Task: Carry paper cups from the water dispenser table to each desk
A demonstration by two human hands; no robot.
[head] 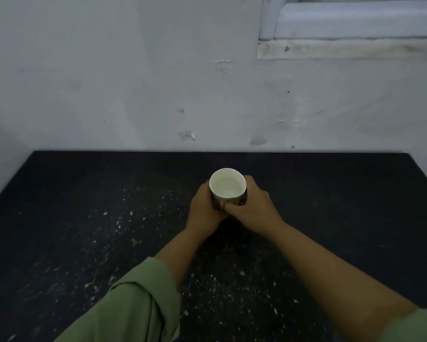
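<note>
Paper cup (pixel 227 183) stands upright near the middle of the dark speckled desk (pixel 84 218), clear liquid visible inside. Left hand (pixel 203 209) and right hand (pixel 253 206) are both wrapped closed around its sides, thumbs meeting in front. Green sleeves (pixel 133 304) are pushed up the forearms. Scuffed white wall (pixel 133 82) behind
</note>
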